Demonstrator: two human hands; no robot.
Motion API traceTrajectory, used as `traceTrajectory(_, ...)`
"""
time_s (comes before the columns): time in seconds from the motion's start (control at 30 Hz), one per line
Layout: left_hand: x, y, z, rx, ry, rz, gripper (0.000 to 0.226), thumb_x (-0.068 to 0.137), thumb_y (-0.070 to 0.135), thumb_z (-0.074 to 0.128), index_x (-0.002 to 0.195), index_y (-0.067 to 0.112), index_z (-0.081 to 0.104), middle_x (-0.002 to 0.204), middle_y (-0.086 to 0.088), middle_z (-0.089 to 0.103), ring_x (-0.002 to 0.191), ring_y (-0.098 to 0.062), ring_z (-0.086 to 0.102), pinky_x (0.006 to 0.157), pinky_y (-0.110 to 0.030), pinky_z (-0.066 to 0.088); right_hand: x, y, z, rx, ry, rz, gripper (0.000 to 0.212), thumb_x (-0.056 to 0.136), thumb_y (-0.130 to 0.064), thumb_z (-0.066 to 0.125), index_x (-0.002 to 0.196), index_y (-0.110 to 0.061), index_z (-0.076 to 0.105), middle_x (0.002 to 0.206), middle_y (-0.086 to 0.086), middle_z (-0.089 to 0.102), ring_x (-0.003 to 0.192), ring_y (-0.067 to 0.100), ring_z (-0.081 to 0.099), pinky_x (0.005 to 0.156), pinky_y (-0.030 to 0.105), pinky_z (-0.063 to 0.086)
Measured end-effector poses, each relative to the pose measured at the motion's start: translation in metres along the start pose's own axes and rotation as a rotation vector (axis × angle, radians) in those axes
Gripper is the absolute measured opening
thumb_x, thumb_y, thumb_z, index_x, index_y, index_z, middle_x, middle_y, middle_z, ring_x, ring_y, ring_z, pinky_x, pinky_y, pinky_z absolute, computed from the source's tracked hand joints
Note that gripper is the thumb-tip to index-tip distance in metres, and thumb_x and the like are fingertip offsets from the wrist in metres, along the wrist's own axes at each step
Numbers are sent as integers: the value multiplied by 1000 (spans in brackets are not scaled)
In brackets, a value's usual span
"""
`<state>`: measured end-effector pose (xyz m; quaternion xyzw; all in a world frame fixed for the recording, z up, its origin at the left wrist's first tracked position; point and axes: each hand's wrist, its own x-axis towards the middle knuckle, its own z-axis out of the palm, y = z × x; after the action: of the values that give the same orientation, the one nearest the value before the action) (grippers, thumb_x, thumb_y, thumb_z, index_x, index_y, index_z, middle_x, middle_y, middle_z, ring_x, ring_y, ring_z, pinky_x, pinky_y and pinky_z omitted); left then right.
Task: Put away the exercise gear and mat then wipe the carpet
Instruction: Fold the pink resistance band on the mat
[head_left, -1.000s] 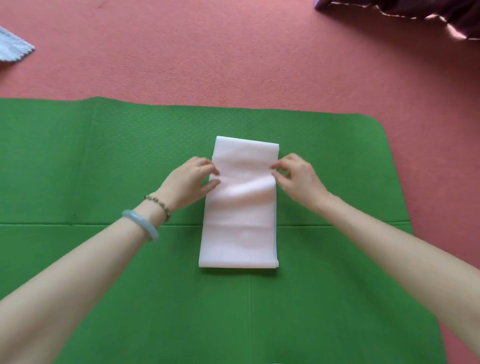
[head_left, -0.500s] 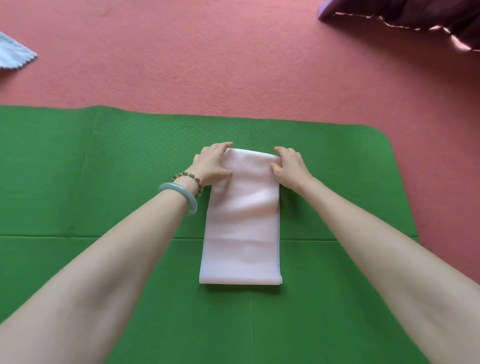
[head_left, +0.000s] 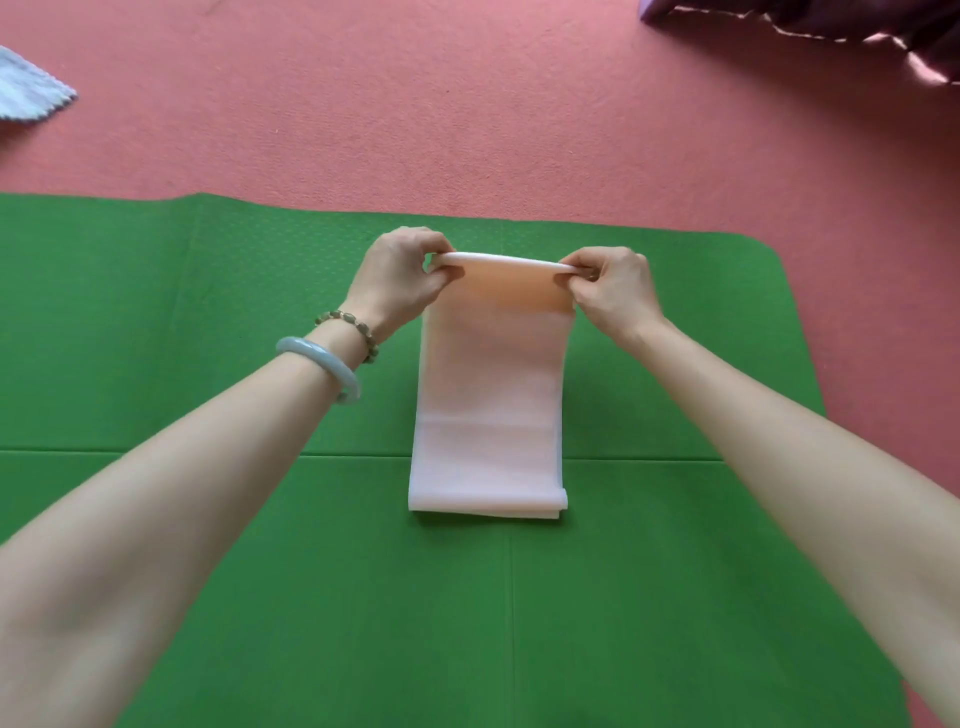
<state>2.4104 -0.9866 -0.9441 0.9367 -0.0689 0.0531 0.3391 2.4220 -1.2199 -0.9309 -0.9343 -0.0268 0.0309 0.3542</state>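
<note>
A pale pink folded resistance band (head_left: 488, 415) lies lengthwise on the green exercise mat (head_left: 208, 322). Its near end rests flat on the mat; its far end is raised off the mat. My left hand (head_left: 400, 275) pinches the far left corner of the band, and my right hand (head_left: 613, 291) pinches the far right corner. The lifted far edge stretches level between the two hands. The mat lies spread on the pink carpet (head_left: 467, 104).
A light blue cloth (head_left: 26, 93) lies on the carpet at the far left edge. Dark purple fabric (head_left: 857, 31) with pale trim sits at the top right corner. The mat's right edge ends near the right side of the view.
Both hands slid from the band's middle to its far end, took hold of the far corners and lifted that end off the mat.
</note>
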Motion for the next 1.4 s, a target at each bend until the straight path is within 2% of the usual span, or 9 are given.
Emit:
traceTrajectory(0.13, -26, 6, -20, -82, -105, 61, 10, 76, 13, 74, 83, 9, 70, 80, -4, 70, 76, -21, 62, 75, -36, 50, -30, -4, -11, 60, -65, -66, 16, 80, -5, 64, 91, -11, 75, 75, -2, 68, 58, -14, 54, 58, 2, 36)
traceTrajectory(0.27, -77, 5, -23, -24, -217, 228, 15, 73, 7, 76, 84, 9, 67, 81, -1, 69, 73, -17, 64, 71, -35, 55, -84, 10, -14, -54, -210, -293, 21, 76, 4, 66, 93, -5, 74, 87, 6, 73, 77, 13, 64, 78, 24, 51)
traceTrajectory(0.4, -129, 4, -11, 172, -305, 515, 8, 74, 9, 73, 76, 14, 68, 76, 2, 69, 70, -16, 65, 67, -30, 55, -128, 31, -1, -224, -275, -610, 22, 69, 8, 72, 86, -6, 74, 82, 5, 73, 72, 22, 67, 68, 33, 58)
traceTrajectory(0.53, -164, -6, 7, 276, -447, 532, 22, 62, 10, 82, 76, 20, 68, 86, 4, 69, 81, -16, 65, 71, -28, 53, -152, 47, 16, -374, -403, -707, 30, 61, 10, 74, 83, -10, 71, 78, 3, 70, 68, 22, 62, 60, 32, 55)
traceTrajectory(0.67, -171, -18, 9, 303, -569, 447, 29, 59, 10, 71, 86, 22, 65, 96, 4, 65, 93, -18, 60, 86, -26, 38, -155, 48, 16, -389, -652, -543, 42, 69, 12, 51, 101, -11, 66, 103, 4, 63, 94, 25, 54, 79, 38, 51)
traceTrajectory(0.8, -157, -23, -9, 174, -542, 383, 39, 67, 12, 43, 99, 18, 64, 108, 1, 62, 106, -17, 52, 97, -32, 40, -133, 37, 4, -184, -459, -311, 51, 73, 16, 43, 113, -6, 64, 111, 11, 61, 108, 24, 53, 96, 28, 42)
traceTrajectory(0.9, -133, -22, -9, 153, -342, 268, 28, 78, -2, 56, 103, 9, 65, 107, -7, 63, 106, -24, 54, 97, -38, 44, -107, 32, 6, -129, -298, -179, 37, 82, 8, 48, 113, -4, 63, 107, 13, 59, 104, 25, 53, 92, 29, 41)
traceTrajectory(1.07, -93, -21, 13, 185, -365, 2, 47, 93, 25, 55, 135, 8, 45, 134, -12, 50, 127, -27, 40, 108, -39, 30, -75, 35, 25, -209, -458, 37, 43, 88, -21, 59, 130, -13, 52, 118, 10, 49, 119, 23, 41, 100, 31, 31)
traceTrajectory(1.4, -95, -15, 12, 74, -256, 90, 12, 82, 21, 69, 87, 10, 68, 88, -3, 66, 85, -20, 53, 77, -36, 46, -79, 24, 26, -151, -342, -68, 10, 79, -3, 57, 86, -8, 63, 90, 8, 60, 86, 21, 54, 74, 27, 41)
